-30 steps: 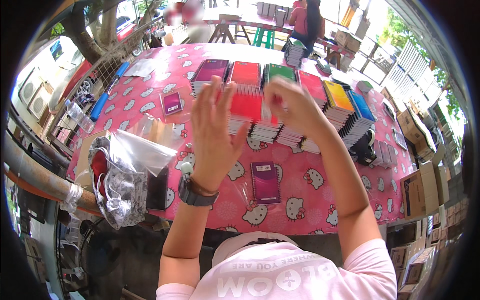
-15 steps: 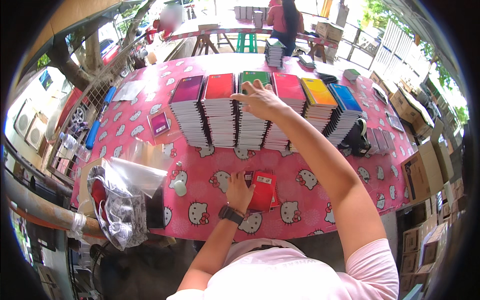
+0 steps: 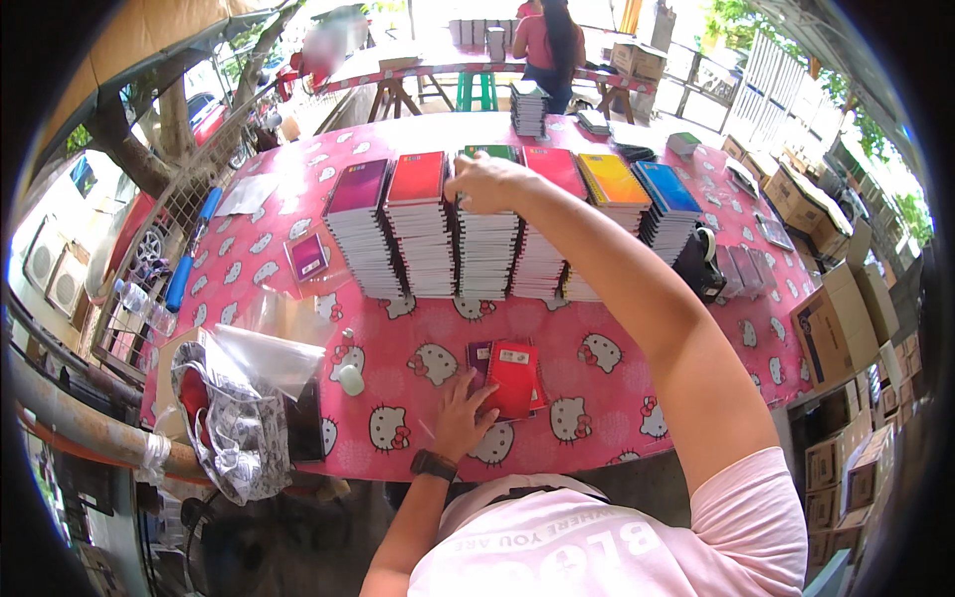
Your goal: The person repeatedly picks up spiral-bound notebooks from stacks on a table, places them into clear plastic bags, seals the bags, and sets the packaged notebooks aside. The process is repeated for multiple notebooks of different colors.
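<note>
My right hand point(image 3: 489, 186) reaches over the stack of green spiral notebooks point(image 3: 481, 259), its fingers bent and closed at the left edge of the top green notebook point(image 3: 500, 153). The hand and forearm cover much of that cover. My left hand point(image 3: 464, 416) lies with fingers apart on the table's near side, touching a small loose pile. In it, a red notebook point(image 3: 512, 382) with a white label overlaps a purple notebook point(image 3: 479, 360). On either side of the green stack stand a red stack point(image 3: 420, 249) and a pinkish-red stack point(image 3: 542, 261).
Purple point(image 3: 363, 254), yellow point(image 3: 614, 179) and blue notebook stacks point(image 3: 671, 189) complete the row. A packed purple notebook point(image 3: 308, 258), clear plastic sleeves point(image 3: 269, 348), a pale green round object point(image 3: 350, 379) and a patterned bag point(image 3: 234, 423) lie left. Cardboard boxes point(image 3: 841, 318) stand right; a person point(image 3: 549, 50) is behind.
My right hand's spread fingers have bent and closed at the green stack's left edge. My left hand has drawn back toward me, uncovering more of the purple notebook. The view has shifted slightly.
</note>
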A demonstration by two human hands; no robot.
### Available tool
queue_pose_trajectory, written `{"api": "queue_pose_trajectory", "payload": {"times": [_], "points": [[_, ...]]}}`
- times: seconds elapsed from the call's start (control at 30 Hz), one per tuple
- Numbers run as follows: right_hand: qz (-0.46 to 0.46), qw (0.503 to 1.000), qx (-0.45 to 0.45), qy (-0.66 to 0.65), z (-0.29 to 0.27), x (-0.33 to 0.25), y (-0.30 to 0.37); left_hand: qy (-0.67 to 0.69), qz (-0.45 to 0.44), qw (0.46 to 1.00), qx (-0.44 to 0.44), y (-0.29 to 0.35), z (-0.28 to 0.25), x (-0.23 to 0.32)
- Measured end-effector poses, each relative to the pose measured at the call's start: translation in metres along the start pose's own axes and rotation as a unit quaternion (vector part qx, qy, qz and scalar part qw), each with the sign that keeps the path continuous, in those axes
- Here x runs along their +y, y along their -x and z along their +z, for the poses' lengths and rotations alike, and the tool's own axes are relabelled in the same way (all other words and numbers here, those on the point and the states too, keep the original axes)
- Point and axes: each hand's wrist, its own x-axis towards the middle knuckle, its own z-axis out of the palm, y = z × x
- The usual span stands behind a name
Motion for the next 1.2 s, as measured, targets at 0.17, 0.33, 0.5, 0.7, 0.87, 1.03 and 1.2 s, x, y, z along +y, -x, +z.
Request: {"api": "queue_pose_trajectory", "payload": {"times": [0.17, 0.33, 0.5, 0.7, 0.87, 1.03, 1.2], "points": [[0.039, 0.956, 0.273, -0.100, 0.008, 0.033, 0.012, 0.009, -0.039, 0.999, 0.004, -0.004, 0.013, 0.011], [-0.004, 0.907, 0.262, -0.330, -0.009, -0.009, 0.117, 0.133, -0.089, 0.984, 0.072, 0.006, 0.010, 0.005], [-0.123, 0.860, -0.170, -0.465, 0.157, -0.023, 0.132, 0.200, -0.011, 0.975, 0.093, -0.005, 0.003, 0.013], [-0.121, 0.929, 0.160, -0.310, 0.121, -0.038, 0.093, 0.002, 0.007, 0.998, -0.063, 0.005, -0.003, 0.010], [0.076, 0.972, 0.219, 0.035, 0.018, 0.049, 0.090, 0.022, 0.020, 0.998, -0.049, 0.001, 0.006, 0.018], [0.081, 0.996, 0.021, 0.029, 0.016, 0.065, 0.069, 0.025, 0.012, 0.998, -0.048, 0.006, 0.009, 0.014], [0.057, 0.991, 0.099, -0.076, -0.003, 0.092, 0.079, 0.034, 0.015, 0.999, -0.020, 0.001, 0.008, 0.017]]}}
